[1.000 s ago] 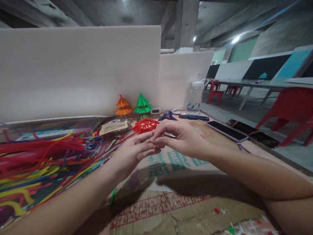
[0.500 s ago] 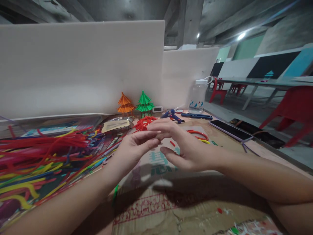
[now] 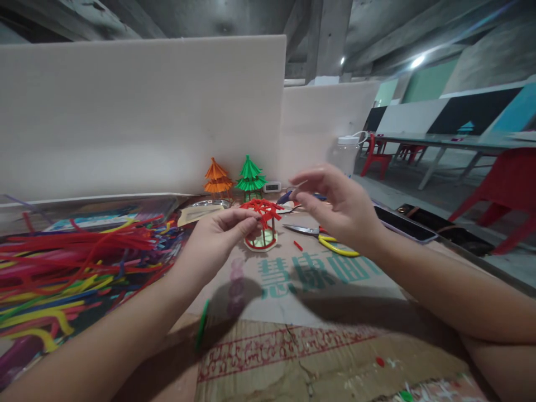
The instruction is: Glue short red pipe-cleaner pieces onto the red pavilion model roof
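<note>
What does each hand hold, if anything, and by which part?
It cannot be told: the left grip overlaps the red model in view, contact unclear; the right grip is blurred, nothing distinct in it.

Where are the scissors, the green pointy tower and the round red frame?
Scissors (image 3: 310, 230): head view, on the metal blades.
Green tower (image 3: 250, 182): head view, on its lower tier.
Red frame (image 3: 263, 207): head view, on its red top.

This looks like a craft workshop in a raw concrete building, shown by the bare ceiling (image 3: 234, 19), red chairs (image 3: 494, 184) around a far table (image 3: 446, 139), and a tabletop (image 3: 178, 357) bearing colourful craft stems (image 3: 84, 245), scissors (image 3: 339, 250) and small orange (image 3: 218, 186), green (image 3: 251, 182) and red models (image 3: 262, 207).
</note>
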Demonstrator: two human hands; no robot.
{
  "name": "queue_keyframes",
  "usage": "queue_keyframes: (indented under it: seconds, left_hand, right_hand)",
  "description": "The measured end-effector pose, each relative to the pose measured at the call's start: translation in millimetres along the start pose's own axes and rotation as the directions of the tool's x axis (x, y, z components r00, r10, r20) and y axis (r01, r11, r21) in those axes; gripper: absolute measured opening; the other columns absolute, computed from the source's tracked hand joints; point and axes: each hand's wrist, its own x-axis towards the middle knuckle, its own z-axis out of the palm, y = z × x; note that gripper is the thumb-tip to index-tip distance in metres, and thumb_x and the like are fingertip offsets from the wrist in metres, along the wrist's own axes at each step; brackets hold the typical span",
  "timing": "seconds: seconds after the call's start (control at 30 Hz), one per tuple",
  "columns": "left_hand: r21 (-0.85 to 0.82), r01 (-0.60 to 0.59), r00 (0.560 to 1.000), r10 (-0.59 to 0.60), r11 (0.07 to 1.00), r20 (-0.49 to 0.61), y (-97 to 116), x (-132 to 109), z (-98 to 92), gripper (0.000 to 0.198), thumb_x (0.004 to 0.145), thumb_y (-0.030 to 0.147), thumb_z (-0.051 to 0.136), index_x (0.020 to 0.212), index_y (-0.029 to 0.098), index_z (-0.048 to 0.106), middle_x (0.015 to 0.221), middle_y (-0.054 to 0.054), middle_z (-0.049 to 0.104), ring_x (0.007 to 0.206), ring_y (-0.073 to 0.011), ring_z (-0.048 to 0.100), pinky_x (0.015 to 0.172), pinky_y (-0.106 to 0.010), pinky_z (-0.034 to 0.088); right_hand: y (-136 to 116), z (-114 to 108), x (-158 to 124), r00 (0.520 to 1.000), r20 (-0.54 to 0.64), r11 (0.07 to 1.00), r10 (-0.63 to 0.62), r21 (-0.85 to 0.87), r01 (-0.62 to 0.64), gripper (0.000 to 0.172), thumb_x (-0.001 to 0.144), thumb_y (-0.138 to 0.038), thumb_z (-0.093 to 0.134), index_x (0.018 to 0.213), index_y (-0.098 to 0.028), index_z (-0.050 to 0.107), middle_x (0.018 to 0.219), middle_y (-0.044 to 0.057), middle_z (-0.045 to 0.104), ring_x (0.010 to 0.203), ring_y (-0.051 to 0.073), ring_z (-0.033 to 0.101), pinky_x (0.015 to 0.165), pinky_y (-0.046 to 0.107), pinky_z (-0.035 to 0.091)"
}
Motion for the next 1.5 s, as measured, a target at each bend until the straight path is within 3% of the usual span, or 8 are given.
queue_keyframes:
  seconds: [0.1,0.27,0.37,0.63,0.93,1.2,1.4,1.5]
  left_hand:
    - [-0.078,0.050,0.999,-0.050,0.996,-0.001,0,2,-1.7,0.030,0.068,0.045,0.081,0.079,0.018,0.074,0.072,-0.003,0.070,0.071,-0.0178,0.062,0.073,-0.032,0.051]
    - [-0.239,0.135,0.987,-0.109,0.962,0.119,-1,0,2.5,0.041,0.060,0.051,0.087,0.080,0.017,0.074,0.072,-0.002,0.067,0.065,-0.0139,0.056,0.067,-0.030,0.048]
    - [-0.268,0.173,0.975,-0.126,0.948,0.184,-5,-6,9.4,0.043,0.061,0.055,0.085,0.077,0.017,0.073,0.068,-0.001,0.063,0.063,-0.0130,0.053,0.063,-0.028,0.044]
    - [-0.278,0.207,0.967,-0.152,0.938,0.206,-17,-19,23.3,0.042,0.065,0.054,0.085,0.079,0.016,0.072,0.071,0.000,0.063,0.069,-0.0132,0.055,0.068,-0.027,0.043]
    - [-0.323,0.277,0.947,-0.201,0.905,0.251,-23,-8,16.4,0.048,0.078,0.056,0.074,0.105,0.016,0.075,0.101,-0.011,0.075,0.095,-0.0235,0.068,0.089,-0.037,0.051]
    - [-0.179,0.180,0.930,-0.108,0.967,0.352,-24,-14,16.6,0.047,0.084,0.060,0.066,0.098,0.016,0.077,0.095,-0.009,0.076,0.092,-0.0222,0.067,0.087,-0.035,0.049]
    - [-0.153,0.172,0.968,-0.138,0.973,0.208,-25,-14,16.7,0.032,0.072,0.047,0.081,0.087,0.019,0.078,0.087,-0.003,0.076,0.082,-0.0180,0.065,0.082,-0.030,0.048]
    - [-0.170,0.145,0.979,-0.117,0.975,0.164,-26,-12,15.9,0.026,0.073,0.042,0.081,0.079,0.018,0.077,0.080,-0.002,0.074,0.077,-0.0157,0.064,0.078,-0.028,0.049]
  right_hand:
    - [9,-7,6,0.997,-0.038,0.994,-0.063,-0.086,0.060,0.023,0.094,-0.024,0.060,0.116,-0.022,0.065,0.100,0.006,0.067,0.091,0.018,0.064,0.087,0.035,0.053]
    - [9,6,-2,0.920,0.249,0.916,-0.302,-0.192,0.353,0.031,0.094,-0.023,0.060,0.125,-0.024,0.065,0.103,0.008,0.069,0.093,0.019,0.064,0.084,0.034,0.053]
    - [9,21,-11,0.881,0.246,0.870,-0.405,-0.193,0.454,0.029,0.095,-0.024,0.060,0.124,-0.023,0.065,0.095,0.007,0.069,0.086,0.017,0.063,0.077,0.031,0.052]
    - [13,36,-23,0.940,0.104,0.945,-0.326,0.020,0.326,0.015,0.093,-0.016,0.061,0.102,-0.022,0.071,0.084,0.003,0.067,0.075,0.013,0.063,0.066,0.025,0.052]
    - [-1,11,-5,0.986,0.023,0.986,-0.164,-0.028,0.165,0.008,0.093,-0.024,0.065,0.088,-0.020,0.071,0.085,0.005,0.070,0.085,0.017,0.065,0.078,0.031,0.052]
    - [8,20,-9,0.949,0.134,0.943,-0.286,-0.139,0.303,0.013,0.095,-0.018,0.059,0.090,-0.018,0.071,0.087,0.005,0.068,0.082,0.014,0.063,0.071,0.027,0.051]
    - [9,33,-17,0.864,0.266,0.802,-0.427,-0.330,0.498,0.022,0.098,-0.015,0.049,0.102,-0.015,0.071,0.089,0.009,0.071,0.079,0.018,0.061,0.072,0.033,0.049]
    - [1,30,-18,0.871,0.353,0.868,-0.342,-0.237,0.437,0.030,0.096,-0.010,0.044,0.113,-0.015,0.068,0.097,0.010,0.070,0.086,0.017,0.062,0.073,0.031,0.051]
